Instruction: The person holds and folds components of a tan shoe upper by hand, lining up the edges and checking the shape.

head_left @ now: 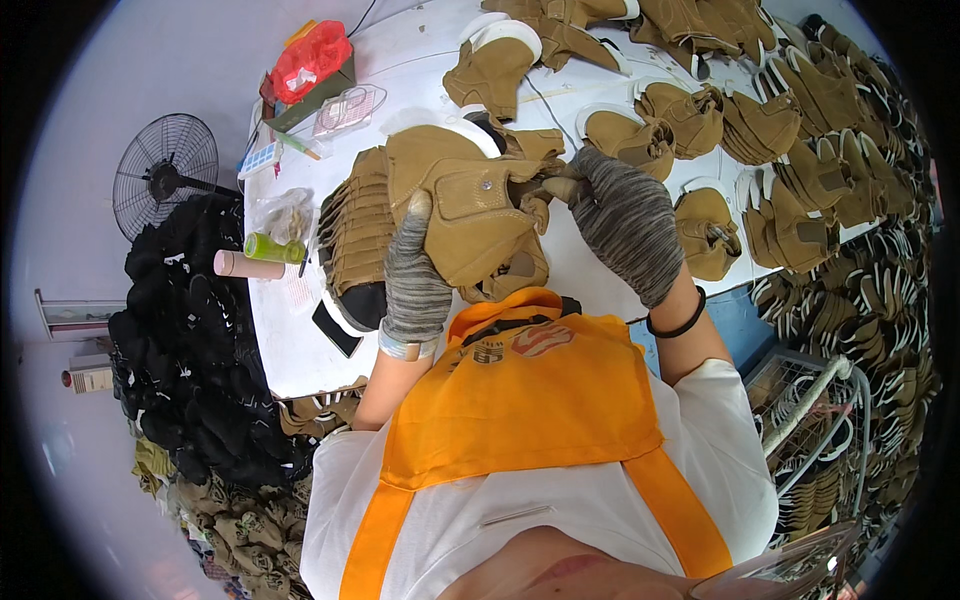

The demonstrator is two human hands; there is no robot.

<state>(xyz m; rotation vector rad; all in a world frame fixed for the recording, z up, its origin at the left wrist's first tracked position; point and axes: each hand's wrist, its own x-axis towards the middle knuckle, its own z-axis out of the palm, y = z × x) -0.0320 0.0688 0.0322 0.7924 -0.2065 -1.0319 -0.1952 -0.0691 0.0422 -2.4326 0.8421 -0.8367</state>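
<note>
My left hand (415, 280), in a grey knitted glove, grips the near left side of a brown suede shoe upper (470, 200), its thumb lying on top. My right hand (628, 225), gloved alike, pinches the upper's narrow right end by its opening; the fingertips are partly hidden. A small round metal-like dot sits on the stitched panel. Under and beside the held piece are more brown uppers, among them a tight stack (362, 215) along its left.
Rows of brown uppers (765, 125) with white edges cover the white table's (400, 60) far and right sides. At left are a pink bottle (245, 265), a green roll (272, 248), a phone (337, 330) and a red bag (312, 60). A black fan (165, 175) stands beyond; a wire cart (815, 400) is at right.
</note>
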